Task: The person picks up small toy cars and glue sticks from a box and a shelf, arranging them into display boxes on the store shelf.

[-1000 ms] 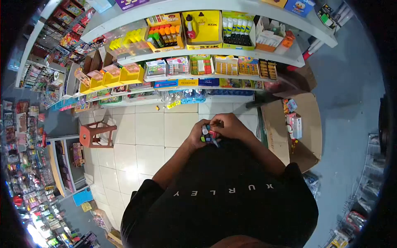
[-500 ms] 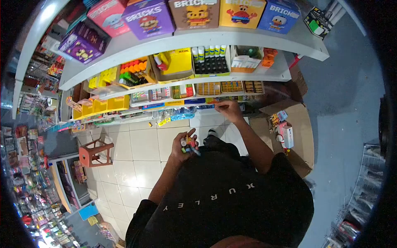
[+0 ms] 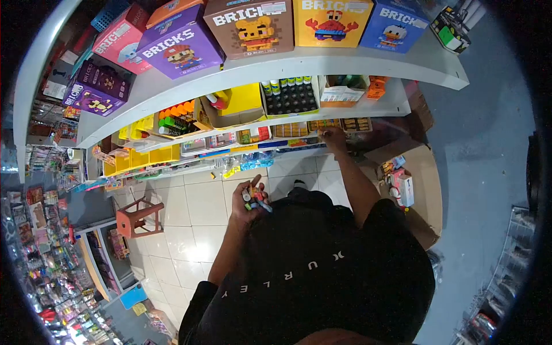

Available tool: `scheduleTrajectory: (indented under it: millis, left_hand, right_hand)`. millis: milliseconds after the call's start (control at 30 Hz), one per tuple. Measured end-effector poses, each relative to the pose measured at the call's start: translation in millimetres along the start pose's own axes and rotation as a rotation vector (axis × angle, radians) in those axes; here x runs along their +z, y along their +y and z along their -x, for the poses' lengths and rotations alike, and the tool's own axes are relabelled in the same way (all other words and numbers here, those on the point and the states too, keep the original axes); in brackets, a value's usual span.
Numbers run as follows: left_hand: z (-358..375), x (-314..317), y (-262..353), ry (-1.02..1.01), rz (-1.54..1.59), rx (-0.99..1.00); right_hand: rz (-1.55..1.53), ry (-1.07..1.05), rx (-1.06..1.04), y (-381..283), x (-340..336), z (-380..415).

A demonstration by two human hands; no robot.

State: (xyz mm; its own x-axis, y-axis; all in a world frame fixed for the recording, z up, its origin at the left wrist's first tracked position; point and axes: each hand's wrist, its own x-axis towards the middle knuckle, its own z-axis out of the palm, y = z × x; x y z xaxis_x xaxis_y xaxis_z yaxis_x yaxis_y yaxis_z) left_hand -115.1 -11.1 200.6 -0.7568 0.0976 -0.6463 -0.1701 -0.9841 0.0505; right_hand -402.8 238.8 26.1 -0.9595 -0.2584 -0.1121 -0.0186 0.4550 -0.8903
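The person's left hand [image 3: 240, 210] is cupped, its fingers curled around a bunch of small coloured pieces [image 3: 257, 199], among them a pale cylinder, green, red and blue ones; the bunch lies against the palm and fingers, in front of the black shirt [image 3: 310, 270] and above the tiled floor [image 3: 201, 241]; the right hand [image 3: 332, 139] is well apart from the bunch, reaching forward to the lower shelf, its fingers at the near edge of an open box of small yellow pieces [image 3: 324, 123]; whether they grip anything is too small to tell; similar open boxes stand on either side, and a tray of glue sticks [image 3: 290, 99] sits on the shelf above.
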Motion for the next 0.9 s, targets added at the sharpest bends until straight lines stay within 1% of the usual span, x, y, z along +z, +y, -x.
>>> scheduleTrajectory:
  millis: [33,133,167,267,333,400,633,667,733,767,800,867,900]
  left_hand:
    - [1,-5,8,-0.018,0.008,-0.002]
    - [7,-9,25,-0.010,0.015,0.024]
    - [7,-12,29,0.000,-0.016,0.058]
    - [7,-24,37,0.000,0.034,0.084]
    - [10,-22,39,-0.010,0.044,0.095]
    - [13,-22,41,-0.024,0.043,0.101]
    - [16,-6,49,0.080,0.013,0.131]
    - [8,-20,53,0.007,0.002,0.118]
    - [9,-4,53,0.000,0.014,0.106]
    - [8,3,54,-0.018,-0.023,0.115]
    - [6,10,54,-0.039,-0.061,0.120]
    - [6,24,56,0.063,-0.101,0.128]
    - [2,24,58,0.029,-0.109,0.117]
  right_hand:
    - [0.143,0.027,-0.090,-8,-2,-5]
    - [0.399,0.124,-0.283,-8,2,-36]
    - [0.724,0.026,-0.196,-10,2,-47]
    - [0.561,0.260,-0.454,37,31,-85]
    - [0.517,0.331,-0.509,37,43,-94]
    - [0.504,0.326,-0.459,33,49,-94]
    - [0.421,0.259,-0.298,8,52,-90]
    - [0.370,0.233,-0.262,7,50,-89]
    - [0.218,0.153,-0.176,1,46,-82]
    - [0.182,0.127,-0.168,-2,44,-76]
    - [0.225,0.128,-0.240,-8,44,-67]
    - [0.567,0.292,-0.562,-20,49,-47]
    - [0.383,0.172,-0.447,-31,51,-32]
